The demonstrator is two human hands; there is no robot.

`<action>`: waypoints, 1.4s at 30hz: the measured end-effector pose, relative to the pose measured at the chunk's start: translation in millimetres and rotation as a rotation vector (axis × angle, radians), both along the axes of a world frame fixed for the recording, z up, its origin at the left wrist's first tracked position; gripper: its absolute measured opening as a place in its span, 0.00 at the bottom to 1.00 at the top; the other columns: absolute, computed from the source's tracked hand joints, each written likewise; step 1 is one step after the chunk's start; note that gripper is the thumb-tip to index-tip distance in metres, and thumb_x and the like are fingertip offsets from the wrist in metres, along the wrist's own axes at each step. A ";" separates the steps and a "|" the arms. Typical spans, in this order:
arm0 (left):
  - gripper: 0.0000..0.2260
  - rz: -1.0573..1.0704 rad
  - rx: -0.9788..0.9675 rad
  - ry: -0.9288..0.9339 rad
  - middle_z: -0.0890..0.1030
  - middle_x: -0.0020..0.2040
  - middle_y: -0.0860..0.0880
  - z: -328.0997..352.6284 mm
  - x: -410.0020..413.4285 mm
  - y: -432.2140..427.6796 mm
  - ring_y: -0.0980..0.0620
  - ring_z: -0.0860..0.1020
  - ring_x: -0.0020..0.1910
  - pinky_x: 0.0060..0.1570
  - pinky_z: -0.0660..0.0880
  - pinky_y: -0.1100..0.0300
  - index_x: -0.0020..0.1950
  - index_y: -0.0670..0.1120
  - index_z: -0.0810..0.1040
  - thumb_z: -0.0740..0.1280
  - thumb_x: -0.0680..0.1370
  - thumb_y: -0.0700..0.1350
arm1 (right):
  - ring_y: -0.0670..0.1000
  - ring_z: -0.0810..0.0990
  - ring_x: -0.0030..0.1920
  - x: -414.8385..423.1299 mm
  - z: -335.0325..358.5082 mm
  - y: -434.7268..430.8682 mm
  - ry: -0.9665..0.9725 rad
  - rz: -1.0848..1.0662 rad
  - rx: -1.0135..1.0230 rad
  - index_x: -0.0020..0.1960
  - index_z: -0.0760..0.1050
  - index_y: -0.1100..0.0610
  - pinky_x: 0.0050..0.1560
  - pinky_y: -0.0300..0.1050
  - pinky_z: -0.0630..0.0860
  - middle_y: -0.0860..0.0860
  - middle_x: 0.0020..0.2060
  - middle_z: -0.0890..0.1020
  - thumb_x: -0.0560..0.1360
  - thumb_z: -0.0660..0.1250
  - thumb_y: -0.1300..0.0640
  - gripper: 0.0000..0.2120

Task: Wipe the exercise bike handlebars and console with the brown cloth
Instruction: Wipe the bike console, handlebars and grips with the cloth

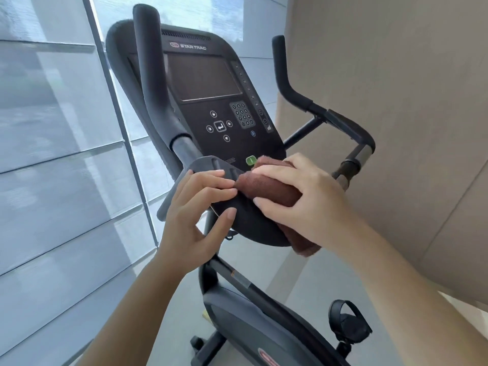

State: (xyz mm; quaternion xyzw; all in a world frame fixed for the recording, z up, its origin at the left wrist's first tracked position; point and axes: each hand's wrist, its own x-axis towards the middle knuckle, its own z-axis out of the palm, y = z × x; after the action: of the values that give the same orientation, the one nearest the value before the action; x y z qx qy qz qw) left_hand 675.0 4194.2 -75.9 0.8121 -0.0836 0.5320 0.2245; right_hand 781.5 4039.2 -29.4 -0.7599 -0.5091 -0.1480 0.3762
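Note:
The black console (211, 101) of the exercise bike fills the middle of the view, with a dark screen and a keypad. A brown cloth (266, 188) is folded over the console's lower edge, just below a green button (250, 160). My right hand (303, 199) presses on the cloth and grips it. My left hand (200, 210) rests its fingertips on the console's lower left edge, touching the end of the cloth. The left handlebar (150, 75) rises in front of the console. The right handlebar (287, 85) stands apart at the right.
A window with a grey blind (52, 154) is close on the left. A beige wall (396, 101) stands at the right. Below are the bike's frame (237, 281), its black body (250, 326) and a pedal with a strap (346, 323).

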 end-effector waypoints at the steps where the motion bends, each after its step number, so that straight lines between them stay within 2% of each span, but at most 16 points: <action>1: 0.09 0.006 0.007 0.000 0.77 0.49 0.48 -0.2 -0.7 -0.6 0.49 0.74 0.57 0.57 0.71 0.48 0.48 0.39 0.79 0.63 0.73 0.42 | 0.48 0.75 0.49 1.0 -1.4 -2.4 -0.024 -0.003 -0.012 0.56 0.75 0.39 0.47 0.40 0.71 0.45 0.48 0.74 0.67 0.69 0.46 0.18; 6: 0.10 0.099 0.018 0.035 0.77 0.49 0.47 2.6 -3.5 -7.9 0.49 0.74 0.58 0.57 0.72 0.49 0.47 0.36 0.79 0.63 0.73 0.41 | 0.51 0.76 0.47 8.6 -13.3 -35.0 -0.088 0.052 0.023 0.56 0.78 0.45 0.47 0.42 0.77 0.50 0.48 0.76 0.66 0.68 0.49 0.18; 10: 0.10 0.187 0.045 0.069 0.78 0.50 0.45 6.5 -6.6 -17.6 0.46 0.74 0.58 0.57 0.71 0.47 0.47 0.36 0.79 0.62 0.73 0.40 | 0.45 0.77 0.49 33.0 -14.1 -59.2 0.048 0.196 0.059 0.54 0.77 0.39 0.51 0.31 0.71 0.44 0.47 0.78 0.65 0.68 0.46 0.17; 14: 0.12 0.365 0.193 0.122 0.76 0.57 0.46 6.4 -8.9 -45.4 0.45 0.73 0.59 0.61 0.67 0.48 0.54 0.44 0.77 0.63 0.73 0.45 | 0.40 0.75 0.50 76.6 -4.7 -57.5 0.044 0.084 0.194 0.56 0.76 0.39 0.52 0.23 0.66 0.47 0.50 0.78 0.67 0.70 0.47 0.17; 15: 0.11 0.388 0.211 0.135 0.76 0.58 0.48 5.4 -6.8 -56.1 0.46 0.73 0.60 0.62 0.66 0.46 0.55 0.46 0.76 0.63 0.74 0.46 | 0.41 0.75 0.49 84.0 -4.4 -52.8 0.039 0.066 0.177 0.57 0.76 0.41 0.53 0.25 0.67 0.48 0.50 0.78 0.68 0.71 0.47 0.17; 17: 0.09 0.421 0.234 0.167 0.77 0.56 0.49 1.7 1.4 -77.9 0.49 0.73 0.60 0.61 0.67 0.44 0.53 0.47 0.76 0.64 0.74 0.48 | 0.48 0.76 0.52 92.8 -7.7 -44.3 0.043 0.050 0.073 0.59 0.76 0.44 0.55 0.35 0.71 0.52 0.52 0.77 0.70 0.69 0.48 0.18; 19: 0.09 0.462 0.248 0.216 0.80 0.53 0.48 -4.6 11.8 -94.7 0.50 0.74 0.56 0.60 0.68 0.45 0.50 0.46 0.78 0.65 0.74 0.49 | 0.53 0.75 0.54 94.1 -13.3 -40.0 0.045 0.045 0.018 0.59 0.76 0.46 0.56 0.47 0.74 0.53 0.53 0.77 0.70 0.67 0.47 0.18; 20: 0.09 0.499 0.247 0.235 0.80 0.51 0.48 -7.9 16.1 -100.6 0.51 0.74 0.55 0.61 0.67 0.47 0.48 0.45 0.80 0.65 0.74 0.49 | 0.54 0.75 0.54 91.1 -16.0 -38.7 0.041 0.061 0.026 0.59 0.77 0.47 0.56 0.49 0.74 0.52 0.53 0.77 0.71 0.66 0.46 0.18; 22: 0.09 0.567 0.210 0.243 0.81 0.50 0.49 -13.1 20.8 -108.2 0.53 0.74 0.53 0.64 0.63 0.53 0.46 0.44 0.81 0.65 0.73 0.48 | 0.54 0.76 0.52 79.0 -22.9 -36.7 0.008 0.114 0.088 0.58 0.77 0.48 0.54 0.50 0.75 0.52 0.52 0.78 0.71 0.65 0.44 0.17; 25: 0.08 0.601 0.122 0.218 0.81 0.49 0.50 -15.6 23.2 -114.3 0.56 0.75 0.53 0.65 0.62 0.55 0.46 0.44 0.81 0.65 0.74 0.46 | 0.54 0.77 0.47 67.6 -29.1 -35.5 -0.058 0.153 0.136 0.57 0.78 0.49 0.48 0.45 0.73 0.53 0.49 0.79 0.70 0.63 0.44 0.18; 27: 0.07 0.615 0.093 0.206 0.80 0.49 0.52 -16.1 23.9 -117.1 0.57 0.75 0.54 0.65 0.63 0.55 0.45 0.44 0.81 0.65 0.74 0.45 | 0.55 0.77 0.46 81.5 -25.9 -36.6 -0.099 0.159 0.091 0.56 0.79 0.49 0.47 0.47 0.74 0.54 0.47 0.79 0.70 0.65 0.44 0.18; 30: 0.07 0.637 0.054 0.186 0.77 0.50 0.55 -16.4 26.0 -121.2 0.58 0.74 0.56 0.66 0.62 0.56 0.45 0.44 0.81 0.64 0.73 0.44 | 0.58 0.75 0.50 125.4 -19.9 -42.5 -0.045 0.058 0.006 0.59 0.77 0.48 0.50 0.50 0.73 0.55 0.50 0.78 0.71 0.66 0.45 0.18; 33: 0.08 0.682 0.025 0.143 0.79 0.48 0.53 -17.8 30.8 -125.6 0.58 0.75 0.54 0.65 0.64 0.53 0.43 0.43 0.81 0.64 0.73 0.44 | 0.58 0.74 0.50 141.7 -20.6 -44.5 0.006 0.014 0.024 0.60 0.76 0.49 0.50 0.48 0.71 0.57 0.50 0.77 0.72 0.66 0.46 0.18; 38: 0.09 0.744 -0.020 0.096 0.78 0.45 0.52 -17.6 37.8 -132.0 0.58 0.75 0.52 0.62 0.66 0.47 0.41 0.40 0.80 0.63 0.71 0.43 | 0.54 0.75 0.44 92.8 -27.5 -33.4 -0.093 0.133 0.083 0.56 0.78 0.49 0.43 0.44 0.67 0.55 0.44 0.78 0.71 0.65 0.43 0.17; 40: 0.09 0.755 -0.023 0.101 0.78 0.45 0.52 -17.5 38.4 -132.9 0.58 0.75 0.52 0.62 0.66 0.47 0.40 0.40 0.80 0.63 0.71 0.43 | 0.54 0.74 0.49 91.7 -24.2 -34.1 -0.116 0.150 0.017 0.60 0.75 0.48 0.45 0.45 0.68 0.54 0.49 0.77 0.72 0.64 0.42 0.19; 42: 0.09 0.765 -0.025 0.093 0.79 0.45 0.52 -17.2 39.2 -133.1 0.57 0.75 0.52 0.62 0.66 0.48 0.40 0.40 0.80 0.63 0.71 0.43 | 0.55 0.69 0.59 99.2 -22.9 -37.0 -0.112 0.210 -0.037 0.65 0.70 0.46 0.55 0.50 0.69 0.55 0.60 0.72 0.72 0.62 0.41 0.22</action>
State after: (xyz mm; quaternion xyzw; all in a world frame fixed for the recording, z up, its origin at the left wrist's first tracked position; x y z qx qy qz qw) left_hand 714.3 4061.1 -93.2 0.8052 0.2423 0.5408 0.0231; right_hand 880.6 4002.2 -52.3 -0.6997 -0.6086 -0.1404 0.3468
